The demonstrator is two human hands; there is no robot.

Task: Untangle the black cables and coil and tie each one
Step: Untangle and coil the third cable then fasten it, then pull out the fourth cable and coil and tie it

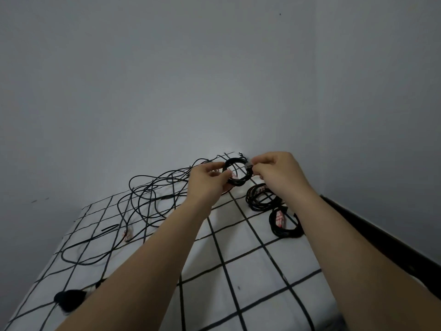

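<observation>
Gripping coil (pixel 238 182) in left hand (pixel 205 180) to bind loops. Pinching tie (pixel 248 167) in right hand (pixel 276 173), likely cinching it. Parking finished coils (pixel 261 201) clear of tangle (pixel 152 185).

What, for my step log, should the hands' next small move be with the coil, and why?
Probably finish fastening the tie around the held coil: the right hand pinches it at the coil's side while the left hand grips the opposite side, above the bed.
</observation>
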